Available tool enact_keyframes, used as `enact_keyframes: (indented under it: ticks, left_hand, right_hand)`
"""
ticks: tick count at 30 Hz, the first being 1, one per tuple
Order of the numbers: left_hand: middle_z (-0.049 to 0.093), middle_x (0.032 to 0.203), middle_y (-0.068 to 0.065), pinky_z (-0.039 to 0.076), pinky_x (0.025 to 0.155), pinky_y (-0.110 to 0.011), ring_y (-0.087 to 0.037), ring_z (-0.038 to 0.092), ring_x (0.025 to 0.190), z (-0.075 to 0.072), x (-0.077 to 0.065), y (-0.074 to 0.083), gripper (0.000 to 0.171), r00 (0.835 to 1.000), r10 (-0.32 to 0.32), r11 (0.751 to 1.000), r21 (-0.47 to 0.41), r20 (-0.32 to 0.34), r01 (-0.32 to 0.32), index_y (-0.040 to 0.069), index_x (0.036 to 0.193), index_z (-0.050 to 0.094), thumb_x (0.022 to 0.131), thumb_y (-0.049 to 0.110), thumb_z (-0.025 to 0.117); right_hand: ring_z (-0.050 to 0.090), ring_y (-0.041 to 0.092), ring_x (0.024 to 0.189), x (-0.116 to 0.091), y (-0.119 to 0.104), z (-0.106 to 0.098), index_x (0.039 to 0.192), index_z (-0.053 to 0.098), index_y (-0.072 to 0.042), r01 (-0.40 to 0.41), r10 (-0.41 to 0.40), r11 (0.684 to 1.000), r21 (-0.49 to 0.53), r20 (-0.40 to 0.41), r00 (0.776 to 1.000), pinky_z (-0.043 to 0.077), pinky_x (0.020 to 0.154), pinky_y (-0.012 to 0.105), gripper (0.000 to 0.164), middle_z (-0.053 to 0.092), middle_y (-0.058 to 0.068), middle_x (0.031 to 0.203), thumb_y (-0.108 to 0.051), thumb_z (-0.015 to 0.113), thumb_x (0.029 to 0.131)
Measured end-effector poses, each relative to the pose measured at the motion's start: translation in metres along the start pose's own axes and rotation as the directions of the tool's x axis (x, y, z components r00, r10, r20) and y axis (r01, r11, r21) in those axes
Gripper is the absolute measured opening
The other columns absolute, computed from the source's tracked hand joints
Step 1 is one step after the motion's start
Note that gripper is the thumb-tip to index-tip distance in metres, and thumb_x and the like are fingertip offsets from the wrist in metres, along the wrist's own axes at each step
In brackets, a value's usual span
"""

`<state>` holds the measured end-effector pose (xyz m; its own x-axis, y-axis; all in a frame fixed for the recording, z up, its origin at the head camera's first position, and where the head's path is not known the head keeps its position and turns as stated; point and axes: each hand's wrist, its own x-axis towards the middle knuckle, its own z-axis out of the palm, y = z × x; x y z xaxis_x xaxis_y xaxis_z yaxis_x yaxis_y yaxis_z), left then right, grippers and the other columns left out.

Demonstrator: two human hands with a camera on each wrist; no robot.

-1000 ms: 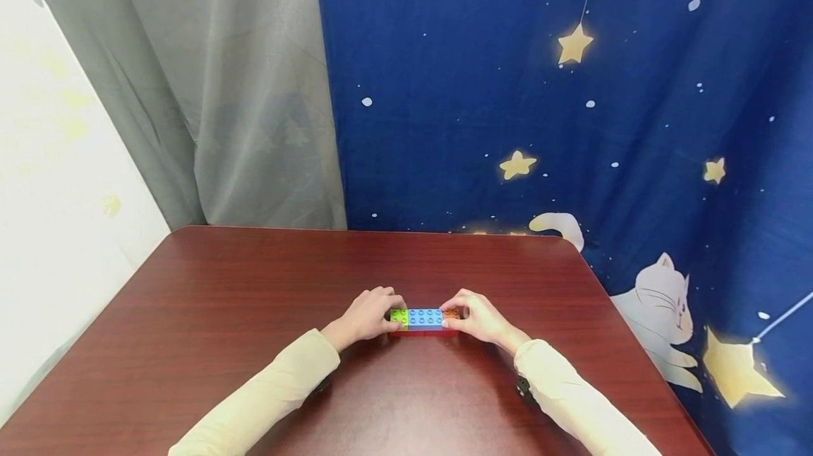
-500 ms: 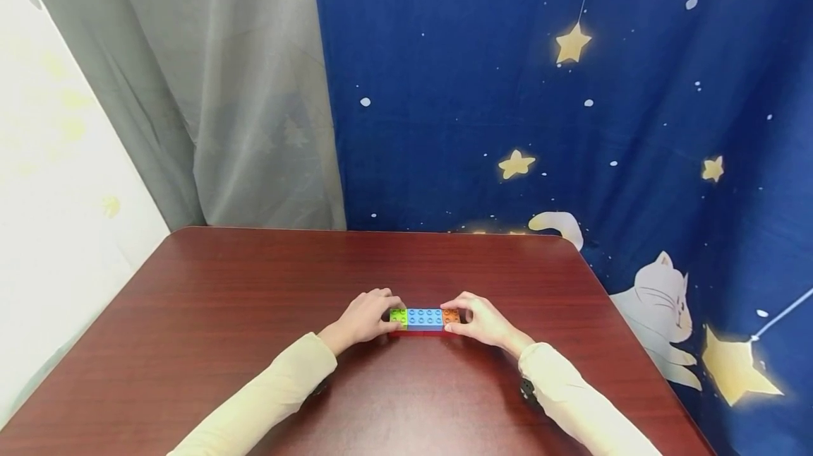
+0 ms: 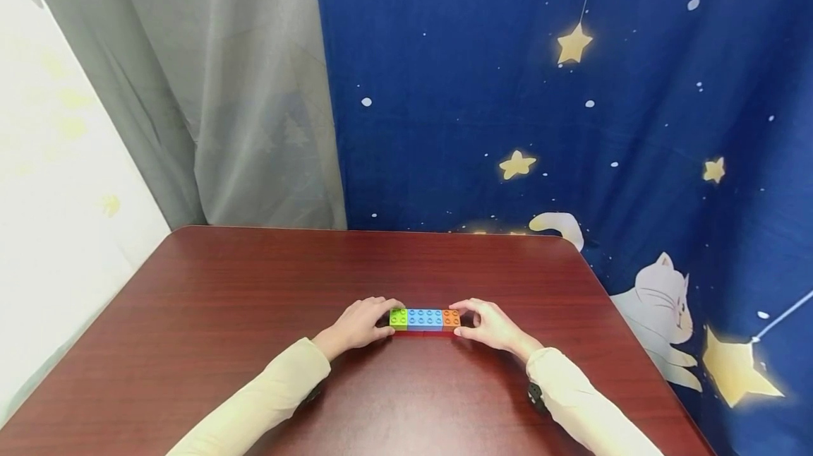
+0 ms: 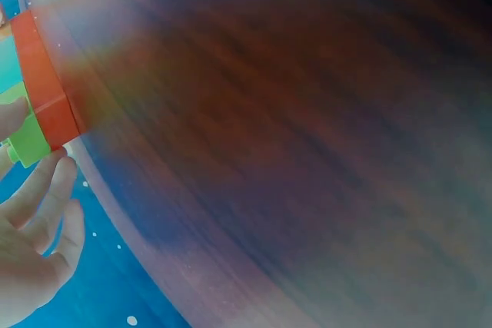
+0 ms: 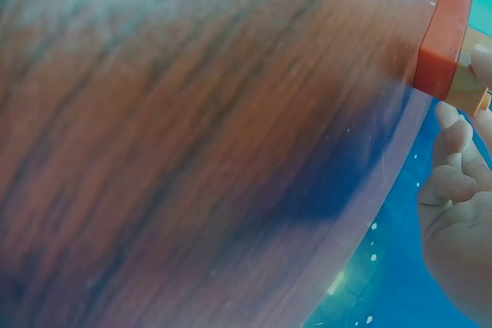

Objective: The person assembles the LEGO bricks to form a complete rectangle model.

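Note:
A low bar of toy building blocks lies on the table in the head view. Along its top sit a lime green block [image 3: 398, 319], a longer light blue block [image 3: 425, 319] and an orange block [image 3: 451, 318]. A red layer [image 3: 424, 333] runs beneath them. My left hand [image 3: 357, 323] is at the green end, thumb in front and index finger behind. My right hand [image 3: 497, 327] is likewise spread around the orange end. In the left wrist view, the other fingers [image 4: 48, 213] extend below the green block. The right wrist view shows loosely bent fingers [image 5: 453, 147] beside the orange end.
The dark reddish wooden table [image 3: 267, 272] extends all round the blocks. Behind its far edge hang a grey curtain [image 3: 267, 89] and a blue curtain [image 3: 457, 89] with stars and a cat. A small black device [image 3: 536, 394] is on the right wrist.
Both hands have slid outward, left hand to the left and right hand to the right, uncovering the green and orange blocks more. The block bar has stayed in place.

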<state>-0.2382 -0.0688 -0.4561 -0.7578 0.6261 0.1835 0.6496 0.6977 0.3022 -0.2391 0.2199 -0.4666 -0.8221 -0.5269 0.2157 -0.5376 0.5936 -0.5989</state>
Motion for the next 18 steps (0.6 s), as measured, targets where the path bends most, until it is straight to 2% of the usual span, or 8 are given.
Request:
enact_keyframes:
  ticks: [6,11,15,18]
  left_hand:
    - [0.057,0.102,0.000,0.041,0.078,-0.036,-0.014,0.052,0.088,-0.001,-0.002,-0.001,0.038,1.000,-0.001,0.998,-0.055,0.009,0.002,0.018,0.116,0.052,0.081,0.026,0.064]
    - [0.057,0.089,0.002,0.043,0.069,-0.030,-0.010,0.051,0.076,0.001,0.000,-0.005,0.034,1.000,-0.019,0.991,-0.136,-0.018,0.016,0.017,0.113,0.051,0.082,0.021,0.063]
    - [0.054,0.075,0.005,0.042,0.061,-0.026,-0.007,0.050,0.065,0.002,0.002,-0.009,0.030,0.997,-0.026,0.975,-0.220,-0.070,0.010,0.012,0.107,0.050,0.081,0.018,0.064]
    - [0.058,0.076,0.002,0.044,0.062,-0.027,-0.008,0.054,0.066,0.002,0.004,-0.010,0.027,0.995,-0.053,0.952,-0.305,-0.086,0.024,0.009,0.103,0.050,0.081,0.015,0.064]
  right_hand:
    - [0.042,0.009,0.051,0.000,0.001,0.002,0.111,0.058,-0.009,-0.002,0.002,1.000,0.021,-0.005,1.000,0.038,0.048,0.023,0.041,0.059,-0.001,0.091,-0.017,0.072,0.073]
    - [0.044,0.010,0.049,0.002,0.003,0.003,0.114,0.057,-0.010,-0.043,0.044,0.998,0.049,-0.023,0.999,0.039,0.048,0.023,0.041,0.061,0.000,0.092,-0.019,0.070,0.076]
    - [0.045,0.009,0.048,0.004,0.005,0.004,0.115,0.055,-0.009,-0.040,0.042,0.998,0.052,-0.051,0.998,0.040,0.048,0.023,0.041,0.061,0.000,0.091,-0.019,0.068,0.078]
    - [0.044,0.009,0.048,0.004,0.004,0.005,0.118,0.053,-0.011,-0.027,0.030,0.999,0.046,-0.050,0.998,0.040,0.048,0.023,0.047,0.060,0.001,0.093,-0.021,0.070,0.076]
